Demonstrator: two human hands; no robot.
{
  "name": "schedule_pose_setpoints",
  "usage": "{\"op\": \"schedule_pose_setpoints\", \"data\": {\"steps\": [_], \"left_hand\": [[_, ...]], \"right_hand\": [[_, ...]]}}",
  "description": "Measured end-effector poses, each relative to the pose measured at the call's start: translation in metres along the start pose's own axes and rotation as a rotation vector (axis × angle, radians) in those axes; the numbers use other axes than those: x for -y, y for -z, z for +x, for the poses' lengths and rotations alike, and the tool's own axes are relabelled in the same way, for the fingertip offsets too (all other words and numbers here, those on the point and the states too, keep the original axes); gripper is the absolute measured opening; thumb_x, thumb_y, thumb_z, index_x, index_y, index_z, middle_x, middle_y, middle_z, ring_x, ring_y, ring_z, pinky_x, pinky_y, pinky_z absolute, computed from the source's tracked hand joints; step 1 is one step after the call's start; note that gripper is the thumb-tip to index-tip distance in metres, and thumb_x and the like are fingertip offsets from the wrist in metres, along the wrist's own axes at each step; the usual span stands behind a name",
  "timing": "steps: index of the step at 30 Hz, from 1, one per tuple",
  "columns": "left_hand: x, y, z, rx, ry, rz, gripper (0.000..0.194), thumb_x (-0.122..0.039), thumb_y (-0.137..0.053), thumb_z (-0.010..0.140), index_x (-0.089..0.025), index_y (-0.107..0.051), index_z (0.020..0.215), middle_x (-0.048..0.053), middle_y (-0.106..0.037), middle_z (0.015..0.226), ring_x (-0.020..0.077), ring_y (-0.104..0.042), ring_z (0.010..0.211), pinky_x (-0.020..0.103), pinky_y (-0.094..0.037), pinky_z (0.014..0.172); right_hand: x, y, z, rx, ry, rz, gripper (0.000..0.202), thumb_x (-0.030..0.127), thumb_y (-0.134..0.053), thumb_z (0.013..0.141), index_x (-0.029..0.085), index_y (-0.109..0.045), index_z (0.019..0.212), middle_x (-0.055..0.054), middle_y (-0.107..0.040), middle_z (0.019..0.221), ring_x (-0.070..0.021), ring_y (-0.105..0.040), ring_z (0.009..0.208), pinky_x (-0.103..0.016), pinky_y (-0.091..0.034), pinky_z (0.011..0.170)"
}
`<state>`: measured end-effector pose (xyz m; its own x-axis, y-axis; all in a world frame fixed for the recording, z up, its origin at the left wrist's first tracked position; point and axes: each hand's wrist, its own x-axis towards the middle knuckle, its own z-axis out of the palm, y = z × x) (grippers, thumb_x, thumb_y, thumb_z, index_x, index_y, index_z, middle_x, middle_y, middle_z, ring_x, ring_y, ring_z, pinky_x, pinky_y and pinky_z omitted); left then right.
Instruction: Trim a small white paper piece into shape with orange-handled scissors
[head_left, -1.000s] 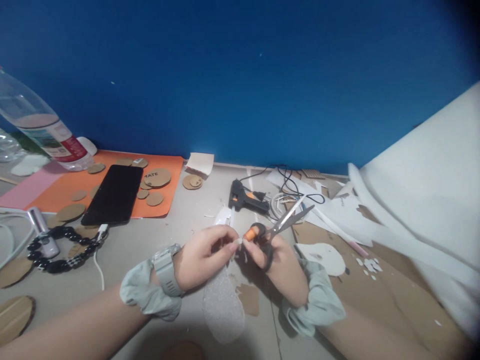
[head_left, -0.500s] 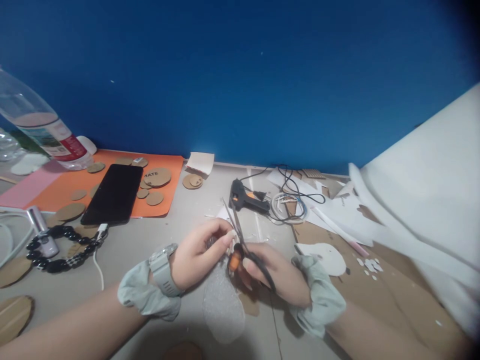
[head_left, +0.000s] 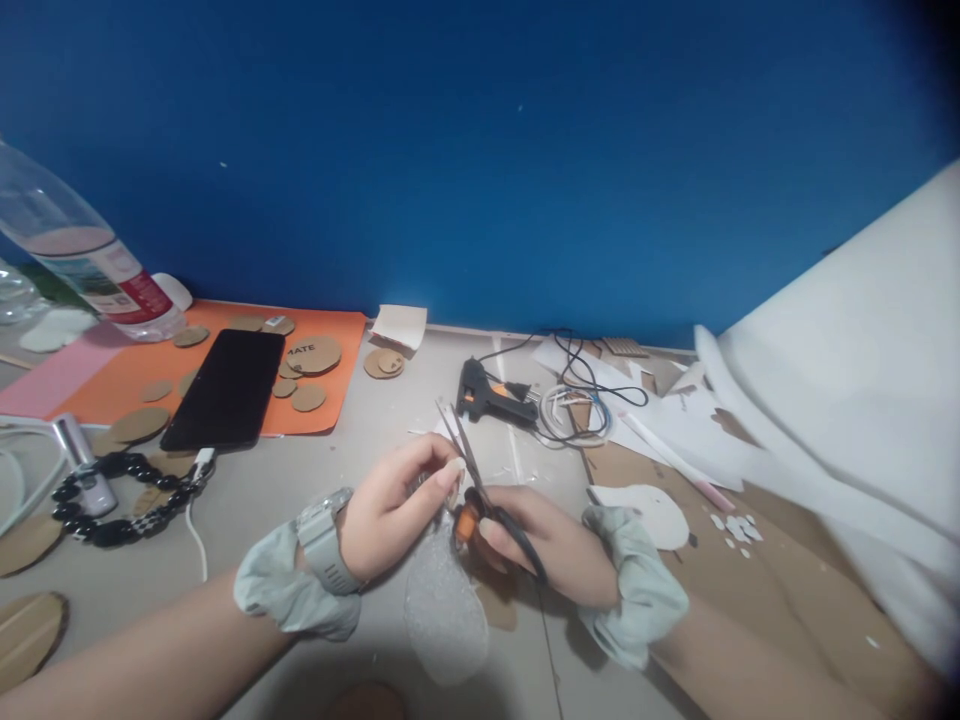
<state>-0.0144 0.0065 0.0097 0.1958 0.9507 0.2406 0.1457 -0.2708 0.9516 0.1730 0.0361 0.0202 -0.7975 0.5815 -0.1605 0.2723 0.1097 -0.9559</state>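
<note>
My right hand (head_left: 551, 540) is closed round the handles of a pair of scissors (head_left: 463, 440), black with orange inside. Their blades point up and away, slightly apart, beside my left fingertips. Thumb and index finger of my left hand (head_left: 401, 500) are pinched together at the upper end of a rounded, whitish see-through sheet piece (head_left: 448, 620). That piece hangs below the fingers over the table; its pinched end is mostly hidden. Beneath my right hand a bit of brown cardboard (head_left: 496, 605) shows. Beyond the blades lies a black glue gun (head_left: 491, 398).
A phone (head_left: 225, 390) and several cardboard discs (head_left: 315, 355) lie on orange paper (head_left: 330, 405) at left, near a bottle (head_left: 97, 270) and a beaded bracelet (head_left: 112, 535). Coiled cables (head_left: 574, 415), a white cutout (head_left: 645, 515) and scraps (head_left: 739, 530) lie at right. A blue wall stands behind.
The scissors have shifted slightly left, with their orange inner handle turned a little. My left hand still pinches in nearly the same spot.
</note>
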Motion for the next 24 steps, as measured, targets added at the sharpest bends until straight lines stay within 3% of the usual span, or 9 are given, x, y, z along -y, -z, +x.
{"op": "schedule_pose_setpoints", "data": {"steps": [12,24], "left_hand": [[0.0021,0.0001,0.0005,-0.022,-0.022,0.085,0.014,-0.023,-0.043,0.095,-0.018,-0.051,0.084,0.000,-0.055,0.080,0.0121,-0.052,0.075,0.025,-0.042,0.072],[-0.0008,0.0002,0.0017,-0.030,0.016,0.035,0.018,-0.026,-0.044,0.094,-0.018,-0.052,0.080,0.001,-0.057,0.077,0.0143,-0.053,0.074,0.028,-0.043,0.072]], "right_hand": [[0.0016,0.0006,-0.0001,-0.015,-0.004,-0.060,0.039,0.050,-0.040,0.093,0.017,-0.046,0.075,0.001,-0.048,0.067,-0.0110,-0.043,0.061,-0.023,-0.037,0.058],[0.0036,0.0006,0.0001,-0.029,0.012,-0.098,0.039,0.052,-0.039,0.093,0.017,-0.048,0.076,0.001,-0.049,0.068,-0.0121,-0.044,0.061,-0.024,-0.039,0.060]]}}
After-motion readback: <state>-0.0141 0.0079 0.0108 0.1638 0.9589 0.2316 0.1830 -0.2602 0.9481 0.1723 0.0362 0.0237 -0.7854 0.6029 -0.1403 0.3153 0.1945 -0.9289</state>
